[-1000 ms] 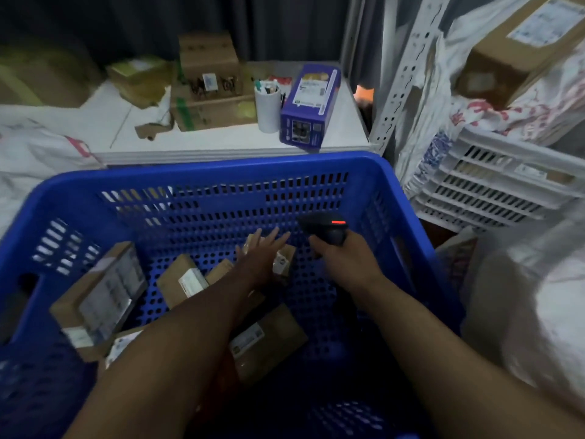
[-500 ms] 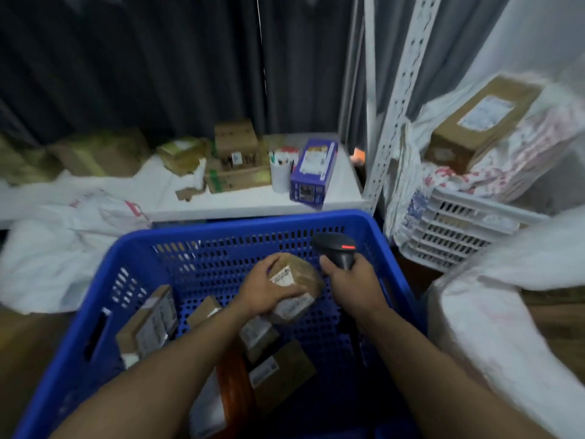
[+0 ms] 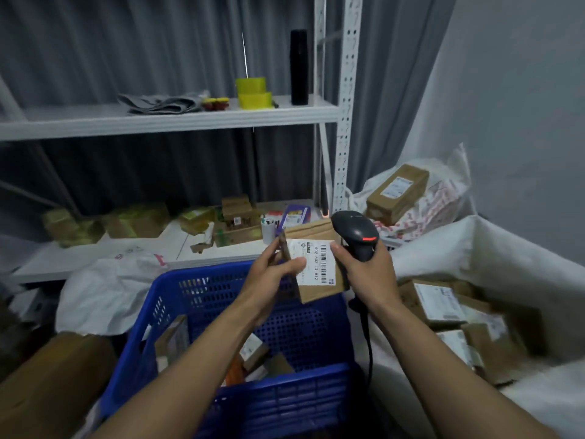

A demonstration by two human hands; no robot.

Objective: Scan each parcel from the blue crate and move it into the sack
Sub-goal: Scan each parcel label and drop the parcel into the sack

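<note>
The parcel [image 3: 318, 288] had come up out of the blue crate [image 3: 218, 288]. Half a second earlier the left hand [image 3: 273, 269] held it low inside the crate; now it was above the far rim, label side toward the camera and the barcode plain to see. The left grip pinched the parcel's left edge, with the thumb lying across the label. The right hand [image 3: 364, 274] had its grip closed round the handle of the scanner [image 3: 354, 231], and one of its fingertips [image 3: 335, 247] touched the label's right edge. The scanner's head sat just above and behind the parcel's top right corner with a red light showing, and it did not yet seem aimed at the barcode. So the pick looked done, and the scan looked like the step in hand. The sack [image 3: 506, 258] stood open just to the right with several boxes [image 3: 440, 304] already in it, while a few parcels [image 3: 253, 348] remained in the crate
</note>
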